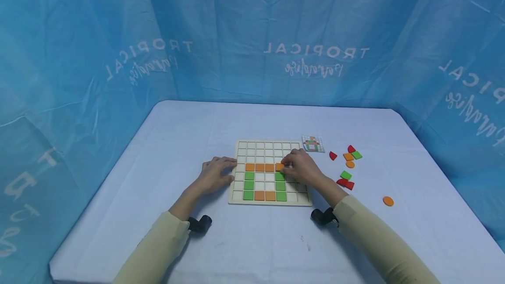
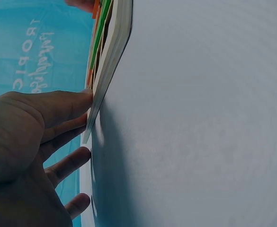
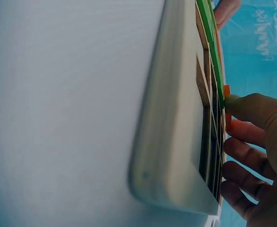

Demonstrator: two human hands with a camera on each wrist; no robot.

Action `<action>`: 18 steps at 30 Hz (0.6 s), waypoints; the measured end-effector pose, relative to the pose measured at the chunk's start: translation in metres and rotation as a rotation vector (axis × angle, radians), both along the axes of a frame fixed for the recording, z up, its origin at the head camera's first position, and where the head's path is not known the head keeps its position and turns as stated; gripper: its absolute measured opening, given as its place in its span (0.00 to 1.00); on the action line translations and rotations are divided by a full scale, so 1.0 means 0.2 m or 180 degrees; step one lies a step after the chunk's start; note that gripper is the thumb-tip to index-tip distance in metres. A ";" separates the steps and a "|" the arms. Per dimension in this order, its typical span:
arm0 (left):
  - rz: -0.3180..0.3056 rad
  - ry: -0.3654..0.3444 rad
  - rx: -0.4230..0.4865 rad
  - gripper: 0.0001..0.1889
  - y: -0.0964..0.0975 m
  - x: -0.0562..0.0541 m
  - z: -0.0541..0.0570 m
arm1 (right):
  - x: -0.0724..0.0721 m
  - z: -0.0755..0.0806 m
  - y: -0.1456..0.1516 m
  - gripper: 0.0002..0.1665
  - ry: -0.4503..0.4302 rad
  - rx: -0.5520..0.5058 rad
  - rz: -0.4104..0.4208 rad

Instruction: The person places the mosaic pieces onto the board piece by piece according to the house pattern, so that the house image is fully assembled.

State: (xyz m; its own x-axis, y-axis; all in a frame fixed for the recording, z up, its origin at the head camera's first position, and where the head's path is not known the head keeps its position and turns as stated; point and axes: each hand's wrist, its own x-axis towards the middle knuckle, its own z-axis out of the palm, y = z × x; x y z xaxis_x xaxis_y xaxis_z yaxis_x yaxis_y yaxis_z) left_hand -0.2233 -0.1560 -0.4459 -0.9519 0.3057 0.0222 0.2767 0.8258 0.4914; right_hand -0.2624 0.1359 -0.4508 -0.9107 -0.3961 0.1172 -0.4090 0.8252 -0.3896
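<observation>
A pale wooden grid board lies on the table with orange and green square tiles set in its cells. The tiles form a closed outline: an orange row on top, green sides and two orange tiles below. My left hand touches the board's left edge, thumb near the front and fingers farther back. In the left wrist view that thumb rests right at the board's edge, the fingers spread. Between thumb and index finger my right hand pinches an orange square tile at the right end of the orange row.
A small pattern card lies by the board's back right corner. Right of the board several loose pieces are scattered: red quarter-rounds, green squares, an orange square and orange discs. Blue printed curtains surround the white table.
</observation>
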 end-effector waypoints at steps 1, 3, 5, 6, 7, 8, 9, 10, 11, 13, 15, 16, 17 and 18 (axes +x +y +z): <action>0.0002 0.0006 -0.0004 0.24 0.00 0.00 0.00 | 0.00 0.00 0.00 0.15 -0.0014 0.0010 0.0010; 0.0011 0.0006 -0.0009 0.24 0.00 0.00 -0.01 | 0.00 0.00 -0.01 0.15 -0.0026 0.0036 0.0029; 0.0016 0.0000 -0.0012 0.24 0.00 0.00 -0.01 | 0.00 0.01 -0.01 0.15 -0.0030 0.0046 0.0044; 0.0014 0.0003 -0.0018 0.24 0.00 0.00 -0.01 | 0.00 0.01 -0.01 0.15 -0.0035 0.0052 0.0051; 0.0013 0.0001 -0.0019 0.24 0.00 -0.01 -0.01 | 0.00 0.01 0.00 0.15 -0.0046 0.0054 0.0057; 0.0012 -0.0002 -0.0017 0.24 0.00 -0.01 -0.02 | 0.00 0.01 0.00 0.15 -0.0055 0.0054 0.0062; 0.0006 0.0003 -0.0020 0.24 0.00 -0.01 -0.02 | 0.00 0.01 0.00 0.15 -0.0063 0.0055 0.0073; -0.0002 0.0008 -0.0019 0.24 0.00 -0.01 -0.02 | 0.00 0.01 0.00 0.15 -0.0070 0.0056 0.0081; -0.0009 0.0013 -0.0017 0.24 0.00 -0.01 -0.01 | 0.00 0.01 0.00 0.15 -0.0073 0.0055 0.0088; -0.0026 0.0026 -0.0009 0.24 0.00 0.00 -0.01 | 0.00 0.01 0.00 0.15 -0.0074 0.0046 0.0098; -0.0037 0.0036 -0.0001 0.24 0.00 0.00 -0.01 | 0.00 0.01 0.00 0.16 -0.0066 0.0035 0.0101; -0.0040 0.0040 0.0001 0.24 0.00 0.00 -0.01 | 0.00 0.01 0.00 0.16 -0.0062 0.0017 0.0100; -0.0039 0.0039 0.0001 0.24 0.00 0.00 -0.01 | 0.00 0.00 0.01 0.16 -0.0047 0.0012 0.0097; -0.0041 0.0039 0.0004 0.24 0.00 0.00 -0.01 | 0.00 0.00 0.01 0.16 -0.0023 0.0001 0.0094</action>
